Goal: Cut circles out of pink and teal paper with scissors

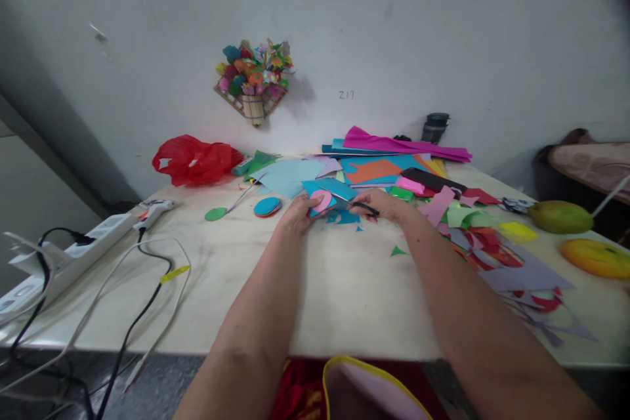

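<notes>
My left hand [298, 212] pinches a blue paper sheet [313, 188] together with a pink paper disc [321, 201] lying on it. Black-handled scissors [365, 208] are in my right hand [377, 203], their blades at the blue sheet's right part. Small blue scraps [344, 217] lie on the table just below the sheet. To the left of my left hand rests a stack of blue and orange discs [267, 207], and farther left a green disc [215, 214].
Coloured scraps [492, 249], a black phone [433, 181] and two mango-like fruits [560, 217] lie at the right. A red plastic bag [194, 161] is back left, a power strip [93, 239] with cables at the left edge. Paper sheets [283, 177] lie behind my hands.
</notes>
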### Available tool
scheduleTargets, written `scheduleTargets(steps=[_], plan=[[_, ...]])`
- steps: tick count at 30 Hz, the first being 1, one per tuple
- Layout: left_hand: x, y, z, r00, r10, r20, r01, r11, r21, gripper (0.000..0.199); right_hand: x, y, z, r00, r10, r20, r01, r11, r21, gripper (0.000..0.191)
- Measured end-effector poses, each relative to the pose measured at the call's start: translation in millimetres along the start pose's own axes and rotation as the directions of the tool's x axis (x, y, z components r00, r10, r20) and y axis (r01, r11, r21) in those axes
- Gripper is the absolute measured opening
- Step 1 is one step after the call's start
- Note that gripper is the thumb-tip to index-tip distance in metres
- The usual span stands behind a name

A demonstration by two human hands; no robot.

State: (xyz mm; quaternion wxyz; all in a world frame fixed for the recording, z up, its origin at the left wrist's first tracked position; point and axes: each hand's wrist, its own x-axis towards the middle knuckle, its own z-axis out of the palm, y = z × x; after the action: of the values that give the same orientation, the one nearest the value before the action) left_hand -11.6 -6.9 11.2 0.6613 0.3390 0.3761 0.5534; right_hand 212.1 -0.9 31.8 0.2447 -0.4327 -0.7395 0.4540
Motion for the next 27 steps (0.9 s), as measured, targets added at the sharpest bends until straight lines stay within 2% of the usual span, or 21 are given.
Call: scheduleTargets(steps=[7, 11, 13, 16, 19, 23, 27], plan=[[4.0, -0.6, -1.4, 0.999, 0.016, 0.042, -0.019, 0.998, 0.063, 0.012, -9.1, -14.0, -1.8, 0.999, 0.04, 0.023, -0.041, 0.999, 0.01, 0.024], [5.2, -2.1, -3.0, 0.995, 0.086, 0.058, -0.091, 0.992, 0.088, 0.015, -20.6, -13.0, -15.1, 0.987, 0.119, 0.11, -0.129, 0.988, 0.083, 0.03], [5.2, -3.1, -3.7, 0.992, 0.118, 0.052, -0.123, 0.989, 0.086, 0.018, -28.6, -8.7, -24.6, 0.979, 0.153, 0.134, -0.169, 0.978, 0.119, 0.027], [4.9, -4.0, -3.5, 0.992, 0.126, 0.016, -0.127, 0.987, 0.098, 0.025, -38.8, -3.7, -35.6, 0.99, 0.098, 0.104, -0.112, 0.984, 0.141, 0.026], [4.7, -4.6, -2.3, 0.994, 0.106, 0.0, -0.106, 0.988, 0.112, 0.029, -39.1, -4.3, -36.3, 0.997, 0.039, 0.066, -0.052, 0.978, 0.2, 0.029], [6.2, -7.5, -2.7, 0.989, 0.075, 0.123, -0.095, 0.983, 0.158, 0.025, -21.0, -9.4, -21.2, 0.995, -0.021, -0.101, 0.048, 0.961, 0.274, 0.03], [7.1, -11.0, -3.2, 0.964, 0.067, 0.256, -0.114, 0.978, 0.175, 0.032, -0.9, -15.9, -0.5, 0.969, 0.004, -0.246, 0.08, 0.941, 0.328, 0.034]])
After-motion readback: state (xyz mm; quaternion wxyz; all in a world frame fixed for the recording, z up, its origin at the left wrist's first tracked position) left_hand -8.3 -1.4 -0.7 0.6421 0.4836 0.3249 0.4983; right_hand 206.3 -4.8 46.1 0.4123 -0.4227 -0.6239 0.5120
